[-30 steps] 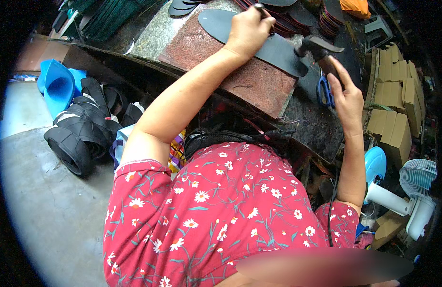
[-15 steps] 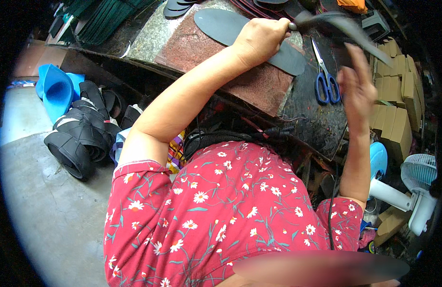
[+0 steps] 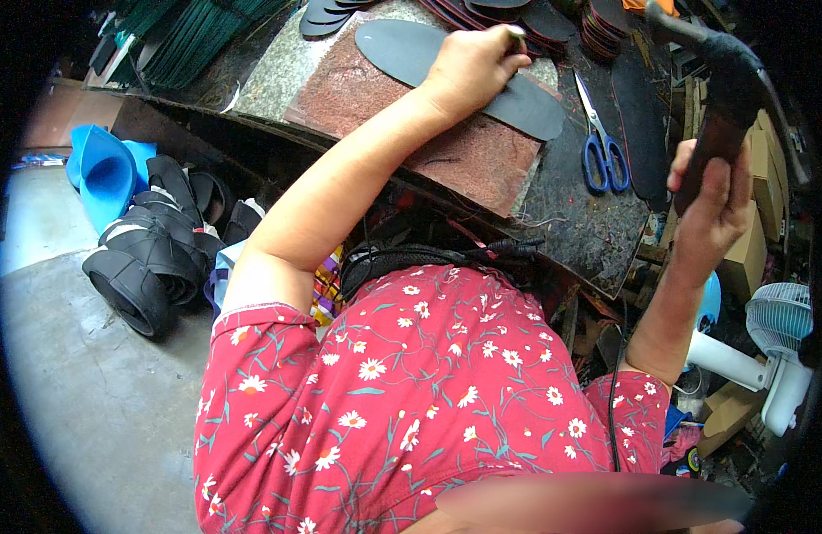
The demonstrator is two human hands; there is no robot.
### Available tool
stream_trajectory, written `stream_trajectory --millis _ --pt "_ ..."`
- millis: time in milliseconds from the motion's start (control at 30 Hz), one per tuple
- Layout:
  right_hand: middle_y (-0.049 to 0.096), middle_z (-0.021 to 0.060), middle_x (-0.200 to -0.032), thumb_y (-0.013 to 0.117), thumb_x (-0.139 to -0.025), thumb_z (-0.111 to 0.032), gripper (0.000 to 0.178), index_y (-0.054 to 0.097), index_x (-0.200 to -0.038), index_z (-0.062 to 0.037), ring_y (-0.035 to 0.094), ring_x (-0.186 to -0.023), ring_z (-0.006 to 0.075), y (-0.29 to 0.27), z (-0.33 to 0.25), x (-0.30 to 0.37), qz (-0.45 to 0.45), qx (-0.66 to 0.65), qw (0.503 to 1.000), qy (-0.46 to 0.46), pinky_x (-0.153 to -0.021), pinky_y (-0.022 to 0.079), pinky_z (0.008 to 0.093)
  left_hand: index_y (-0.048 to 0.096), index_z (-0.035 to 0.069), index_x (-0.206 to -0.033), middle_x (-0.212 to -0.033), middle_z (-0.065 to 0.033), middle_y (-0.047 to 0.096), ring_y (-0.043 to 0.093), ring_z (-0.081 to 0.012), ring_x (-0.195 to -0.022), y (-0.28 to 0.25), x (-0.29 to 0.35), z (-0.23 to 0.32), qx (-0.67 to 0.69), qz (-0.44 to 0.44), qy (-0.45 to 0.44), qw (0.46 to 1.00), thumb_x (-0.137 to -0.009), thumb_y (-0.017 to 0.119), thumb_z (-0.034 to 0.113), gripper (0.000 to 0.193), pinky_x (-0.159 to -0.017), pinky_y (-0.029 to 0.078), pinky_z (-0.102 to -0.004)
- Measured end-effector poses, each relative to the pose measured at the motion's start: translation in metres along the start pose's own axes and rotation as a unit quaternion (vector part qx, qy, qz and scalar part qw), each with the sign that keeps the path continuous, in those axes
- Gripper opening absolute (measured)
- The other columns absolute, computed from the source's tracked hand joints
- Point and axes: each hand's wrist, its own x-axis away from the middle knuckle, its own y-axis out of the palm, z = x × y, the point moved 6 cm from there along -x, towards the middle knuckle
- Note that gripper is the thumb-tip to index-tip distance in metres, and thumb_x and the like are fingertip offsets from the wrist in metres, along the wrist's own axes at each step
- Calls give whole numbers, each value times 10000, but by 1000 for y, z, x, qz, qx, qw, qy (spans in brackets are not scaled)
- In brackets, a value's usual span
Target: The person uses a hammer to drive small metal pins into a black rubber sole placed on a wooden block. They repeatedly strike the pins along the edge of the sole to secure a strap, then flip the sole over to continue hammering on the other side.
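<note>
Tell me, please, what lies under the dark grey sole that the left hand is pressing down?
Under the dark grey sole lies a reddish stone slab. The left hand covers the sole's middle, so anything beneath there is hidden.

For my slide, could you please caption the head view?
Left hand pins a dark sole while right hand raises a hammer.

Left hand (image 3: 469, 64): your fist pins the dark sole (image 3: 455, 71) on the far slab.
Right hand (image 3: 709, 209): you grip the raised hammer (image 3: 722, 98).
</note>
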Motion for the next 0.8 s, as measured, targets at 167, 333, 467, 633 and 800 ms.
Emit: stream_trajectory --millis 167,333,467,633,800 --pt "705 63 -1100 619 -989 -187 417 568 -1401 -145 640 -850 109 14 52 18 -114 233 964 60 -745 507 256 627 23 -930 -773 -172 684 692 -327 -701 10 1 9 -60 8 29 998 -900 689 178 170 -632 564 -377" --pt "637 -27 -840 621 -996 -188 411 576 -1403 -162 441 -613 26 -10 54 18 -59 109 982 140 -551 382 178 678 -2 -952 -807 -87 722 699 -128 -708 19 4 -42 315 30 -236 919 -925 673 127 132 -632 589 -274" --pt "591 12 -761 555 -1031 -203 425 515 -1430 -66 468 -614 50 -17 2 3 6 99 994 49 -546 381 195 671 26 -949 -771 -110 717 716 -193 -686 15 3 -26 165 -22 -136 977 -899 706 182 168 -642 577 -332" --pt "615 45 -783 555 -1030 -253 434 511 -1435 -103 494 -628 72 8 2 6 -50 -47 997 -35 -556 405 213 611 77 -976 -746 -147 667 677 -352 -695 12 -1 19 -34 -20 89 995 -894 714 238 208 -614 538 -405" --pt "705 36 -924 607 -998 -258 383 600 -1362 -138 598 -740 70 6 71 27 -94 200 955 199 -651 486 260 625 22 -976 -823 -120 704 697 -241 -712 15 -3 -4 41 -9 -53 998 -945 666 247 231 -665 568 -358"
